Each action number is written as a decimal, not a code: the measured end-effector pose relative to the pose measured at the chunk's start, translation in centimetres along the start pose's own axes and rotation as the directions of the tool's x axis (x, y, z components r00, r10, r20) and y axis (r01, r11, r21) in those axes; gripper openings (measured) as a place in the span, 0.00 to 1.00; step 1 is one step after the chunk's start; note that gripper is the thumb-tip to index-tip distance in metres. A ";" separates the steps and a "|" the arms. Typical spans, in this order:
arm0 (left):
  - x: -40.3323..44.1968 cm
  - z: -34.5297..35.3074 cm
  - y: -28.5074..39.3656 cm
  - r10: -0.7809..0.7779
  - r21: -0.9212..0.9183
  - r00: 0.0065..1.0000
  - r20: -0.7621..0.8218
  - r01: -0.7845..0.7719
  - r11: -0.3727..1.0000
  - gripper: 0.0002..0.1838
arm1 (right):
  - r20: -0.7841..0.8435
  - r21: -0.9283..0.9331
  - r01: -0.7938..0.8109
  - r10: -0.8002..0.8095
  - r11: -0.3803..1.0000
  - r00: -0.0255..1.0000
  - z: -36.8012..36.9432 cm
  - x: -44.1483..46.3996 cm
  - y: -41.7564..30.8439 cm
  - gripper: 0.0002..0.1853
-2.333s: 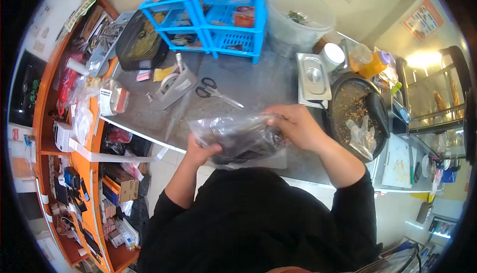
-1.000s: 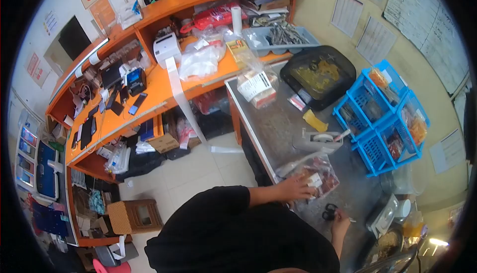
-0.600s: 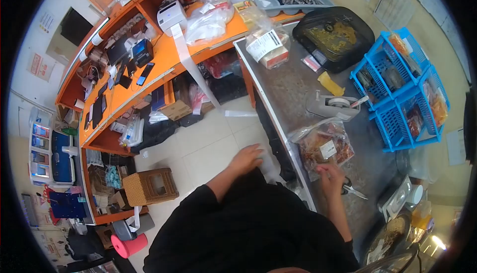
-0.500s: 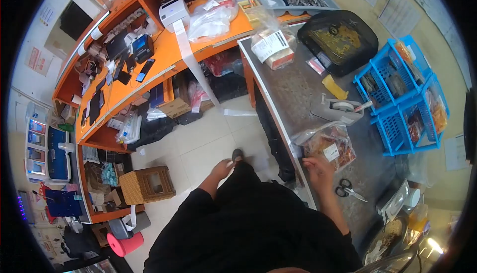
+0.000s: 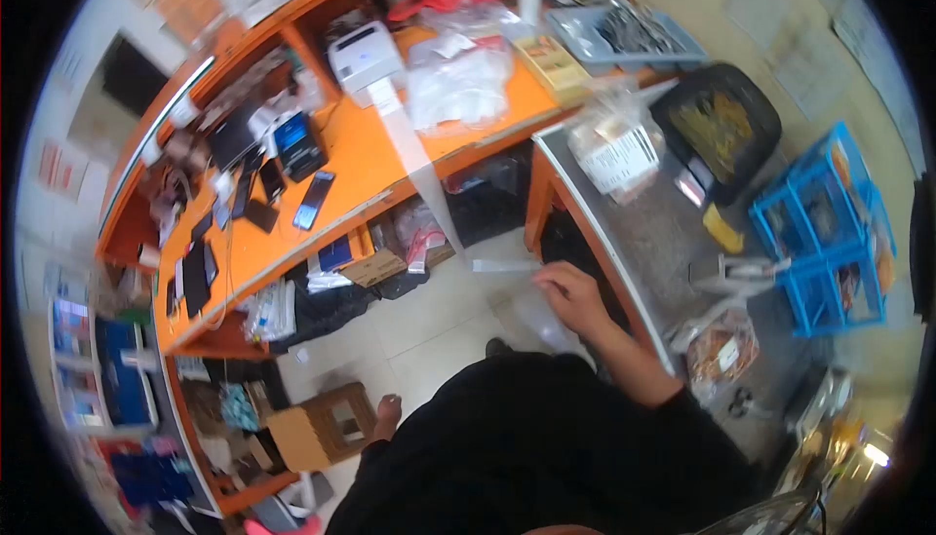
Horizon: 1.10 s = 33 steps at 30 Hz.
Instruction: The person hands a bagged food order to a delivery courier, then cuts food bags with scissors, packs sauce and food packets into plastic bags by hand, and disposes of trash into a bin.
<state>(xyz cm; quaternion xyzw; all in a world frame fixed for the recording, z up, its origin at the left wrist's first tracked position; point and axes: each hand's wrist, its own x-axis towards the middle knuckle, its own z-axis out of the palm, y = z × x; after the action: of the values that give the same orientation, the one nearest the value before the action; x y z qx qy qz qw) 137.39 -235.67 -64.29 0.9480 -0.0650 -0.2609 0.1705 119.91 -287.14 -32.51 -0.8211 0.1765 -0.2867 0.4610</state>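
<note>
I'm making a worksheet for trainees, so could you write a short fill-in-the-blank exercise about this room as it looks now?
The long paper strip hangs from the white ____ on the orange counter.
The stacked baskets are coloured ____.
The hand nearer the bagged food is the person's ____.

Missing words: printer; blue; right.

paper strip (image 5: 414,150): white | counter (image 5: 370,179): orange | baskets (image 5: 817,254): blue (sleeve (image 5: 682,428): black)
</note>
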 end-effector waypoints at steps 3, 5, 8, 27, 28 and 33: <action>5.9 -1.8 3.2 0.169 0.003 0.985 0.030 -0.169 0.986 0.15 | 0.050 -0.107 0.134 -0.129 0.985 0.990 1.6 3.0 0.2 0.07; 9.3 -1.7 5.6 0.364 0.042 0.923 0.124 -0.371 0.928 0.14 | -0.002 -0.079 0.019 -0.019 0.997 1.000 2.0 3.8 1.5 0.07; 13.6 -1.4 9.9 0.886 0.187 0.395 0.245 -0.915 0.356 0.14 | -0.064 -0.074 -0.156 0.152 0.985 0.986 1.6 4.6 4.9 0.07; 21.3 -15.9 49.9 0.170 -0.239 0.674 0.719 0.010 0.971 0.21 | 0.276 -0.199 -0.249 0.298 0.948 0.914 0.9 22.5 16.6 0.12; 21.1 -16.3 52.4 0.247 -0.277 0.677 0.693 -0.067 0.959 0.20 | 0.239 -0.190 -0.293 0.334 0.937 0.912 0.6 22.6 16.5 0.12; 24.5 -21.0 61.4 0.527 -0.511 0.650 0.548 -0.239 0.826 0.20 | 0.175 -0.279 -0.461 0.517 0.842 0.838 0.3 23.1 17.7 0.12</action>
<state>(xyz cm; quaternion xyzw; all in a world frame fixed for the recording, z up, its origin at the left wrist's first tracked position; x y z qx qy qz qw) 167.09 -292.10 -36.96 0.6979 -0.2710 -0.5469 0.3747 137.53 -308.85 -40.73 -0.8236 0.3549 -0.0338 0.4411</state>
